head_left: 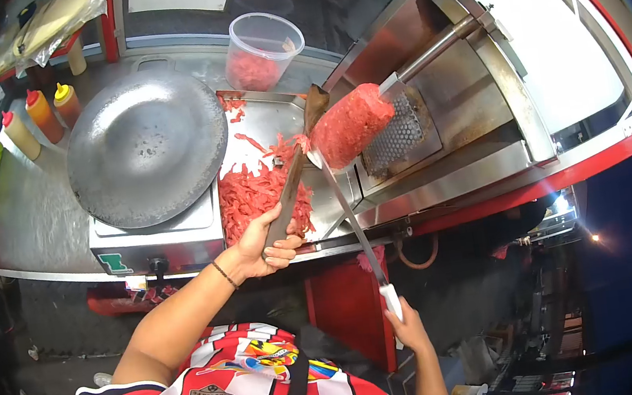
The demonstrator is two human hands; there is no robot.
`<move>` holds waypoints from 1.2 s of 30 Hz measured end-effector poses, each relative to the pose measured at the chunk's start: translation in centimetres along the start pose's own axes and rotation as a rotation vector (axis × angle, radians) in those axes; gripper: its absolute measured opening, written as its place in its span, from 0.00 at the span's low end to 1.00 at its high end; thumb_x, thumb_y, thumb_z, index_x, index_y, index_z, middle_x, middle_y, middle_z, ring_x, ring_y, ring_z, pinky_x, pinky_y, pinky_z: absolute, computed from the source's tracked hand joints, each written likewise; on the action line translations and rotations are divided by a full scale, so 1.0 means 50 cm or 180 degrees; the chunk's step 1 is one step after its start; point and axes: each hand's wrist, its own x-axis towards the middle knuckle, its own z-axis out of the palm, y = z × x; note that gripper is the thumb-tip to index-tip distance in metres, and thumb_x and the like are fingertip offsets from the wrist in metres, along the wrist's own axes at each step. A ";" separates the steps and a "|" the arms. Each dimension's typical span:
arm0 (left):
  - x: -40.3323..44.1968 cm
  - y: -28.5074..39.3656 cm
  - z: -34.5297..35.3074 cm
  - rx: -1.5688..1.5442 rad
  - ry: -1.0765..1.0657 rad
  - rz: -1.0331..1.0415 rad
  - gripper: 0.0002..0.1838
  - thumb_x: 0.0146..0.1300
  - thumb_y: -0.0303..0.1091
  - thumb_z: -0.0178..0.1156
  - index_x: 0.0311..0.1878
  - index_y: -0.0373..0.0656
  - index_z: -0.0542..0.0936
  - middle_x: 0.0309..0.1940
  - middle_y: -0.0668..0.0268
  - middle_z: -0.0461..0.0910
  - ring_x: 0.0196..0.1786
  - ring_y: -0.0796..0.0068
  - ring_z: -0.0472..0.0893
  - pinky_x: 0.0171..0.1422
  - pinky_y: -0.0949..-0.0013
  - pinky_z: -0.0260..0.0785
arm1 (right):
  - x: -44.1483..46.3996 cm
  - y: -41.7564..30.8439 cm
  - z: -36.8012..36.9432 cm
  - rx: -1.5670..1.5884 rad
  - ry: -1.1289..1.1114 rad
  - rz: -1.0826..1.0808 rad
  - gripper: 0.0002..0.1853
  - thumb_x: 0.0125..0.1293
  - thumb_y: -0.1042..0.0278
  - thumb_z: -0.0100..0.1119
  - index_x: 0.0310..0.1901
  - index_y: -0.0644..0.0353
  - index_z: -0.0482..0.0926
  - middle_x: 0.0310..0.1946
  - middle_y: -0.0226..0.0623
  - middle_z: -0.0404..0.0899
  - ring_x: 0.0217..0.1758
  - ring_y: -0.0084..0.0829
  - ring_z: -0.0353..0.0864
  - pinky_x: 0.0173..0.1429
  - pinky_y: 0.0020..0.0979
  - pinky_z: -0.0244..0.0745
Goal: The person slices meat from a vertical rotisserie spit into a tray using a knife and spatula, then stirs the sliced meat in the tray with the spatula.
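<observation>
The left hand (265,243) is closed around the lower part of a long dark tool (291,189), which goes up from this hand, leaning to the right. The right hand (409,328) is lower and to the right, and its fingers are closed on the white handle of a long knife (352,221). The knife blade goes up and left from the right hand, and its tip is at the left end of the red meat cone (354,122). The meat cone lies slanted on a metal spit (440,50), above both hands. Just above the left hand, many strips of cut meat (249,198) lie in the metal tray (326,200). Farther up is a clear tub (277,44) with red meat inside. To the upper left of the left hand, a round dark pan (148,147) sits on a stove (164,246), and beyond it three sauce bottles (44,116) stand on the desk (35,224).
</observation>
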 end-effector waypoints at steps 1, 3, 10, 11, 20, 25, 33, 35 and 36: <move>-0.005 0.002 0.000 0.0095 0.0080 0.0004 0.29 0.78 0.67 0.42 0.38 0.49 0.68 0.20 0.75 0.58 0.16 0.87 0.57 0.17 0.79 0.50 | -0.013 0.009 -0.026 -0.0070 -0.0078 0.0131 0.13 0.72 0.63 0.63 0.50 0.63 0.76 0.31 0.55 0.82 0.36 0.53 0.87 0.39 0.46 0.77; -0.010 0.004 0.000 0.0283 0.0256 -0.0063 0.28 0.78 0.66 0.42 0.38 0.49 0.67 0.20 0.75 0.58 0.16 0.87 0.56 0.17 0.80 0.49 | -0.036 -0.023 -0.066 -0.0096 -0.0109 0.0343 0.13 0.71 0.64 0.64 0.49 0.64 0.77 0.30 0.53 0.82 0.31 0.44 0.85 0.37 0.40 0.75; -0.060 -0.074 0.014 0.1487 0.1391 -0.0013 0.25 0.78 0.66 0.44 0.40 0.53 0.65 0.21 0.73 0.60 0.18 0.80 0.60 0.21 0.73 0.54 | 0.022 -0.085 -0.061 0.1585 0.0046 0.0302 0.11 0.75 0.64 0.62 0.50 0.62 0.76 0.25 0.22 0.72 0.24 0.13 0.69 0.26 0.22 0.66; -0.052 -0.093 -0.010 0.1680 0.1410 0.0067 0.25 0.78 0.66 0.46 0.43 0.52 0.65 0.21 0.72 0.62 0.18 0.80 0.63 0.21 0.72 0.58 | 0.052 -0.122 -0.013 0.2006 0.0105 0.0302 0.09 0.76 0.66 0.61 0.51 0.61 0.75 0.25 0.22 0.72 0.23 0.14 0.69 0.25 0.23 0.66; 0.000 -0.170 -0.032 0.3399 0.1535 0.0442 0.36 0.80 0.58 0.49 0.70 0.33 0.57 0.26 0.66 0.70 0.21 0.75 0.74 0.24 0.67 0.72 | 0.382 -0.297 0.182 0.1434 0.1412 -0.0649 0.12 0.77 0.66 0.59 0.50 0.66 0.71 0.23 0.39 0.76 0.22 0.32 0.77 0.27 0.39 0.69; 0.005 -0.131 0.006 0.3437 0.1470 0.0465 0.28 0.82 0.56 0.46 0.64 0.38 0.60 0.25 0.67 0.68 0.22 0.74 0.74 0.26 0.66 0.75 | 0.236 -0.152 0.318 0.1671 0.0799 -0.0064 0.21 0.77 0.67 0.57 0.66 0.65 0.70 0.44 0.52 0.84 0.39 0.45 0.86 0.45 0.40 0.79; 0.035 -0.102 0.028 0.3344 0.1436 0.0498 0.29 0.81 0.61 0.44 0.60 0.40 0.64 0.22 0.69 0.67 0.21 0.76 0.74 0.23 0.67 0.73 | 0.288 -0.191 0.281 0.1079 0.1105 -0.0531 0.13 0.76 0.67 0.57 0.54 0.65 0.70 0.37 0.57 0.83 0.41 0.58 0.86 0.43 0.47 0.77; 0.042 -0.093 0.038 0.3238 0.1465 0.0520 0.28 0.81 0.60 0.44 0.57 0.39 0.65 0.22 0.69 0.67 0.20 0.76 0.74 0.23 0.67 0.74 | 0.208 -0.142 0.328 0.1109 0.1458 -0.0905 0.19 0.76 0.67 0.57 0.63 0.65 0.69 0.37 0.50 0.83 0.37 0.40 0.84 0.42 0.42 0.77; 0.042 -0.093 0.039 0.3160 0.1506 0.0538 0.28 0.81 0.59 0.45 0.56 0.38 0.66 0.22 0.69 0.67 0.20 0.76 0.74 0.23 0.68 0.75 | 0.207 -0.141 0.319 0.1167 0.1160 -0.0564 0.18 0.76 0.67 0.57 0.61 0.65 0.70 0.37 0.51 0.82 0.37 0.41 0.83 0.42 0.42 0.77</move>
